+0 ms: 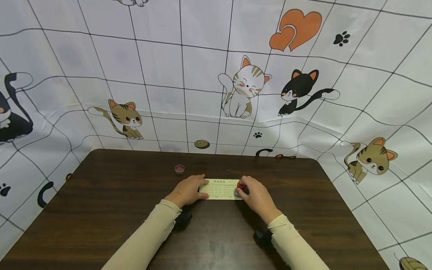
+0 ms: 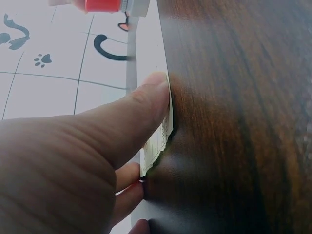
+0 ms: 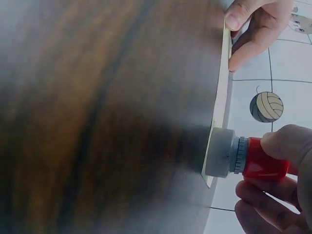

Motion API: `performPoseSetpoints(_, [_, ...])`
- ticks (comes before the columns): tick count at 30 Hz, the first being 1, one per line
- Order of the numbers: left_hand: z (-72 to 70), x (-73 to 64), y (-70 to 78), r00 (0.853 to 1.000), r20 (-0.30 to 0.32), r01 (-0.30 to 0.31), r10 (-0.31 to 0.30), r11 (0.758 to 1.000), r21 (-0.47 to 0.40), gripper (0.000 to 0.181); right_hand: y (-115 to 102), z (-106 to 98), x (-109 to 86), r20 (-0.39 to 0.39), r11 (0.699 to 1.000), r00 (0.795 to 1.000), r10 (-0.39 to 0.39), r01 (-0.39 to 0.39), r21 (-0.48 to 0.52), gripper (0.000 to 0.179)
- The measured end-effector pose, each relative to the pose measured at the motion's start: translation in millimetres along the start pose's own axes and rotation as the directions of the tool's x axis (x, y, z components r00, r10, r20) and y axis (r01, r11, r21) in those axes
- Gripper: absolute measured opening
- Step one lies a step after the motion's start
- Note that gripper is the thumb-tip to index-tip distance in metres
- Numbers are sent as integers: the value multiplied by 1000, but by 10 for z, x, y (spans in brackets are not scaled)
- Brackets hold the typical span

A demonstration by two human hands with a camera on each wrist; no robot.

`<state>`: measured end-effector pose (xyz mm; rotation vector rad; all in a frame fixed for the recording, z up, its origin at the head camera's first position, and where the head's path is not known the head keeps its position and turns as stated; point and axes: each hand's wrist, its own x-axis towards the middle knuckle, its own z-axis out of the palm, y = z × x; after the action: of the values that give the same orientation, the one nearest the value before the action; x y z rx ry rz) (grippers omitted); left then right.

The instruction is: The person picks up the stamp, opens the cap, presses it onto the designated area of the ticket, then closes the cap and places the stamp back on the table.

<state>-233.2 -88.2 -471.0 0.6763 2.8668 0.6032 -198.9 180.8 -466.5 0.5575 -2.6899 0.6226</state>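
Observation:
A pale yellow-green printed slip or pad [image 1: 221, 189], ruled like a form, lies flat on the dark wood table. My left hand [image 1: 188, 189] rests on its left end, the thumb by the near edge and the fingers toward the far edge. With the thumb and fingertips my right hand [image 1: 259, 197] grips the red handle of a hand stamp [image 3: 265, 160]. The stamp's wide grey base stands upright on the pad's right end. Its underside is hidden against the paper.
A small round cap or dish [image 1: 179, 169], reddish inside, sits behind the pad to the left. Dark devices [image 1: 263, 237] are strapped under both wrists. A white grid curtain [image 1: 202, 67] with printed cats hangs behind the table [image 1: 135, 180] and along its sides.

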Motion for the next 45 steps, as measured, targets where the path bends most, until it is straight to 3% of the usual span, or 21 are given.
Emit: performPoseSetpoints(45, [6,-4,30,1000,-8,-6,6,1000,21,58,-31,-2,34,41,998,997,66,-66,5,20])
